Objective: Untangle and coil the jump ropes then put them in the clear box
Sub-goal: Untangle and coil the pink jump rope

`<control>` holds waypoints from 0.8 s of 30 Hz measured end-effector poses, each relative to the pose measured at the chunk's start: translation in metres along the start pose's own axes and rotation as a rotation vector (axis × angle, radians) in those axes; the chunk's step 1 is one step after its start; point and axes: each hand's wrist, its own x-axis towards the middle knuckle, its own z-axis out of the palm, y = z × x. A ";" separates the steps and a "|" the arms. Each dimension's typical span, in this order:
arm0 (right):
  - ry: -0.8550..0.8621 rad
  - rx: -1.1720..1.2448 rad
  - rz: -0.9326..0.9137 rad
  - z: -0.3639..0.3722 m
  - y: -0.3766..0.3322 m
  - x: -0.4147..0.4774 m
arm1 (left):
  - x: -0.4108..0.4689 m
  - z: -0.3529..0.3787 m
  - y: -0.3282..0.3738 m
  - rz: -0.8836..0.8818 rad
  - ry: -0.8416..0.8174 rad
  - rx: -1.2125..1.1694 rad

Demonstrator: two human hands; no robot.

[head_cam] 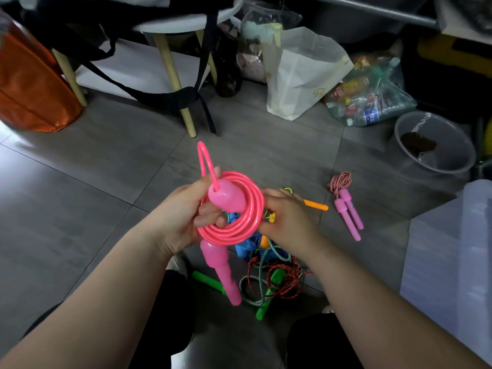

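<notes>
Pink coiled jump rope (232, 235), left hand (178, 211) fingers curled round it, right hand (287, 222) fingers pinching its edge

**1 head-worn view, aimed down at the floor**

1 wide-angle camera sits on the person's head and faces forward and down. It is close to the work. Both forearms enter from the bottom edge and meet at mid-frame, where the left hand (181, 211) and right hand (287, 222) hold the pink jump rope (231, 235). The grey tiled floor (93, 182) spreads beyond them, its lines bowed by the lens. A stool leg (186, 115) stands farther off near the top. The right edge cuts the clear box (439, 249).
</notes>
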 end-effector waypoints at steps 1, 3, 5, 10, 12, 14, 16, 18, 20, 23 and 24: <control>0.020 0.037 -0.003 -0.001 -0.001 0.000 | 0.000 0.000 0.001 0.007 0.019 -0.009; 0.022 0.129 0.025 -0.002 0.000 0.000 | 0.000 0.000 0.001 0.016 0.070 -0.027; 0.027 0.148 0.034 -0.002 0.001 -0.001 | 0.002 -0.003 0.001 0.006 0.115 -0.062; 0.060 0.152 -0.062 -0.010 0.000 -0.001 | 0.003 -0.013 -0.003 0.075 0.224 0.213; 0.042 0.132 -0.053 -0.011 0.003 -0.002 | 0.003 -0.014 -0.003 0.065 0.154 0.226; -0.001 0.091 -0.006 -0.010 0.006 -0.003 | 0.002 -0.015 -0.004 0.054 -0.007 0.234; -0.040 0.063 0.024 -0.009 0.008 -0.003 | 0.000 -0.014 -0.005 0.061 -0.039 0.237; -0.075 0.040 0.040 -0.010 0.009 -0.002 | 0.000 -0.012 -0.005 0.073 -0.038 0.236; -0.093 0.021 0.052 -0.012 0.009 -0.002 | -0.001 -0.010 -0.005 0.087 -0.038 0.248; -0.072 -0.003 0.069 -0.010 0.009 -0.003 | -0.003 -0.009 -0.003 0.099 -0.039 0.272; -0.058 -0.013 0.070 -0.009 0.009 -0.003 | -0.003 -0.009 -0.002 0.113 -0.050 0.267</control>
